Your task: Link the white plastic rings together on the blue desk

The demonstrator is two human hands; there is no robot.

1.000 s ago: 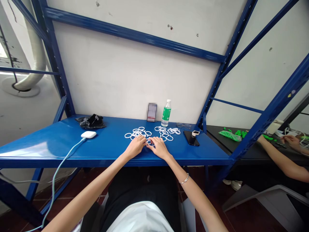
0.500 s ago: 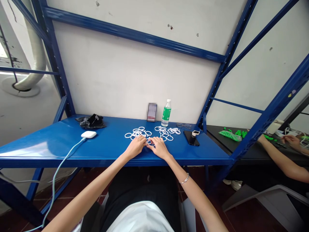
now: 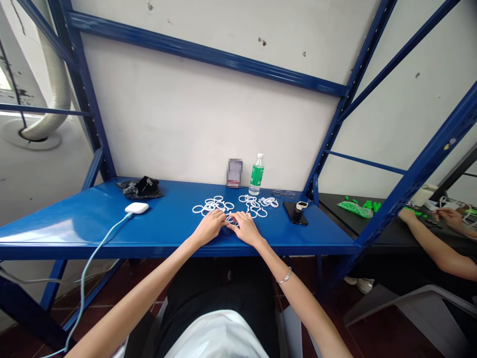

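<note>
Behind white rings (image 3: 218, 204), a green bottle label (image 3: 257, 175), illegible.

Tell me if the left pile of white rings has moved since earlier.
No, the left pile shows no visible shift against the blue table's front edge.

White wall (image 3: 208, 114), blue metal frame (image 3: 208, 53), dark red floor (image 3: 334, 309).

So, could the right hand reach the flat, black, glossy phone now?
Probably yes: flat blue tabletop leads from the right hand to the phone, though a white looped band sits on the phone.
</note>
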